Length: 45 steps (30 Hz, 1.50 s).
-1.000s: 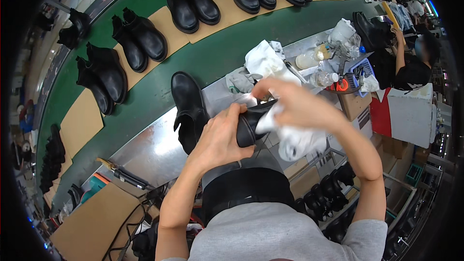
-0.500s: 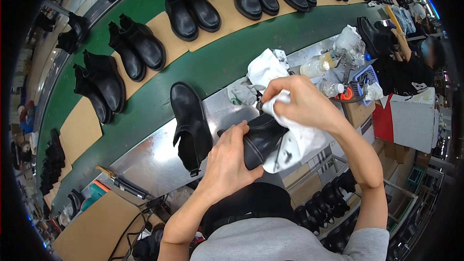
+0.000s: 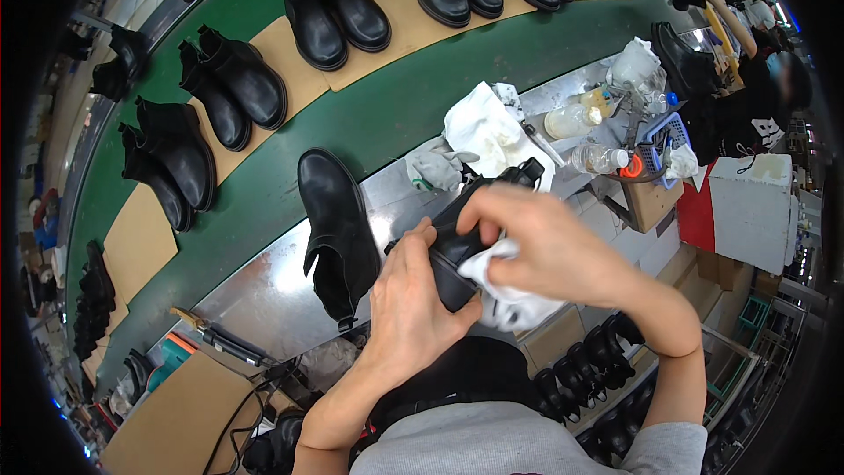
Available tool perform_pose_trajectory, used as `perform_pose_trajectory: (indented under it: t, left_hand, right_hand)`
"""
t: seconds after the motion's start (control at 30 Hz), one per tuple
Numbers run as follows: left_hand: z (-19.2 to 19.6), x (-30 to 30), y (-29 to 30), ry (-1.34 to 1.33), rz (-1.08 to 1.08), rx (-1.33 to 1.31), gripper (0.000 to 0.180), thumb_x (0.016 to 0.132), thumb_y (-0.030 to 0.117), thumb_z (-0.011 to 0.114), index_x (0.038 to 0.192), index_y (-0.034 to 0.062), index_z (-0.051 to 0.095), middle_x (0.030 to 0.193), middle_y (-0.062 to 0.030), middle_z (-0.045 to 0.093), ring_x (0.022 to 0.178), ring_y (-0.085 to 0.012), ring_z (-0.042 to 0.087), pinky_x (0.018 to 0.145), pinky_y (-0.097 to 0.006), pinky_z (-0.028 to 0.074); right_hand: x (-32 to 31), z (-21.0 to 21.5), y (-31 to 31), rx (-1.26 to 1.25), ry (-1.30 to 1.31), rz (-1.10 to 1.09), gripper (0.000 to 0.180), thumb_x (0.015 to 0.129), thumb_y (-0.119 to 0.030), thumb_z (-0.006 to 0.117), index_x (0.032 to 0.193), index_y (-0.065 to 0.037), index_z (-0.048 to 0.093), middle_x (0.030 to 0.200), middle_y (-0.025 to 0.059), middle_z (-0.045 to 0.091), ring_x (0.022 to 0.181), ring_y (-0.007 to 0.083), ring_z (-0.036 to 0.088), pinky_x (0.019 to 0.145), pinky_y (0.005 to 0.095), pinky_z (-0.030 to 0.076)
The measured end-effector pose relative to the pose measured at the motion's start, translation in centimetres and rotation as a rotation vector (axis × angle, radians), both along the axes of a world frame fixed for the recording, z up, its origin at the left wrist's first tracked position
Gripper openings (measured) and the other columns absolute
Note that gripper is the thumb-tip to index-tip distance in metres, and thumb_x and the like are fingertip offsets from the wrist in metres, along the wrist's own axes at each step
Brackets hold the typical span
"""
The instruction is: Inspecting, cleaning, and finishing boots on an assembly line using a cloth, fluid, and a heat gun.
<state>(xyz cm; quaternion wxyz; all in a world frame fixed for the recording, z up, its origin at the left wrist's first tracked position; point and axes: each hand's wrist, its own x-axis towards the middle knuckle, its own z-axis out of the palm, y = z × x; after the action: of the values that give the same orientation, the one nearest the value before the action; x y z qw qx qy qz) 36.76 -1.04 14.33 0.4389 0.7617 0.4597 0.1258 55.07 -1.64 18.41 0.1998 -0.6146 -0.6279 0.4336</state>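
Holding a black boot (image 3: 447,239) at a tilt in front of the body, seemingly raised over the near edge of the metal bench top (image 3: 277,273), with the left hand (image 3: 411,299) clasped around the end closest to the body. Grasping a bunched white cloth (image 3: 514,306) in the right hand (image 3: 532,233), fingers curled in close against the same boot, loose folds hanging on the near side. Probably partway through wiping this boot, judging by the cloth against the leather. Impossible to say how much of the surface has been covered, with fingers and cloth hiding a good part. Note a second boot (image 3: 336,220) just to the left, toe pointing away, partly on the metal and partly on the green table (image 3: 387,119), untouched by either hand. No way to judge from its shine alone whether wiped or waiting. See farther off a row of boot pairs (image 3: 321,18), mostly on cardboard sheets (image 3: 145,242), lined up two by two and perhaps finished with this step. Not yet paired like those: the held boot and the lone one beside it.
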Motion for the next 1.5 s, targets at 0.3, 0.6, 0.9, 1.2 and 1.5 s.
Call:
perform_pose_trajectory:
  t: [0.3,0.6,0.9,1.2,1.5]
  left_hand:
    - [0.4,1.4,-1.1,0.052,-0.032,-0.039,0.068,0.062,0.016,0.078,0.113,-0.0085,0.041,0.125,-0.0320,0.047,0.114,-0.0452,0.049,0.092,-0.046,0.045]
    - [0.5,1.8,-0.9,0.038,-0.089,-0.073,0.067,0.061,0.014,0.077,0.114,-0.0061,0.042,0.126,-0.0305,0.047,0.116,-0.0461,0.047,0.090,-0.047,0.047]
    - [0.8,0.8,-0.5,0.011,-0.093,-0.082,0.067,0.059,0.013,0.078,0.113,-0.0049,0.043,0.125,-0.0273,0.049,0.114,-0.0424,0.051,0.090,-0.045,0.047]
    - [-0.8,-3.8,-1.5,-0.252,0.492,-0.077,0.076,0.063,0.009,0.077,0.127,-0.0061,0.039,0.109,-0.0175,0.057,0.097,-0.0200,0.058,0.088,-0.031,0.045]
    - [-0.8,-2.9,-0.2,-0.191,0.458,0.024,0.076,0.062,0.008,0.078,0.125,-0.0065,0.038,0.111,-0.0187,0.054,0.095,-0.0207,0.058,0.087,-0.030,0.045]
  right_hand:
    - [1.4,0.0,2.1,-0.265,-0.028,0.131,0.028,0.067,-0.014,0.062,0.083,0.009,0.061,0.073,0.0250,0.062,0.074,0.0366,0.063,0.069,0.0399,0.049]
    - [2.0,0.7,5.9,-0.362,-0.187,0.602,0.019,0.066,-0.011,0.062,0.076,0.005,0.065,0.072,0.0213,0.063,0.073,0.0339,0.064,0.067,0.0401,0.050]
    - [2.5,2.3,6.0,-0.122,-0.540,0.681,0.011,0.066,-0.001,0.054,0.071,0.004,0.064,0.068,0.0211,0.062,0.067,0.0378,0.061,0.064,0.0407,0.050]
    - [6.2,-0.8,2.7,0.092,0.115,-0.075,0.025,0.078,-0.005,0.042,0.088,0.003,0.064,0.071,0.0164,0.061,0.068,0.0280,0.060,0.068,0.0357,0.046]
    - [7.6,-15.9,0.8,0.013,-0.423,-0.488,0.048,0.076,-0.006,0.059,0.121,0.006,0.048,0.110,0.0259,0.056,0.107,0.0391,0.053,0.093,0.0413,0.042]
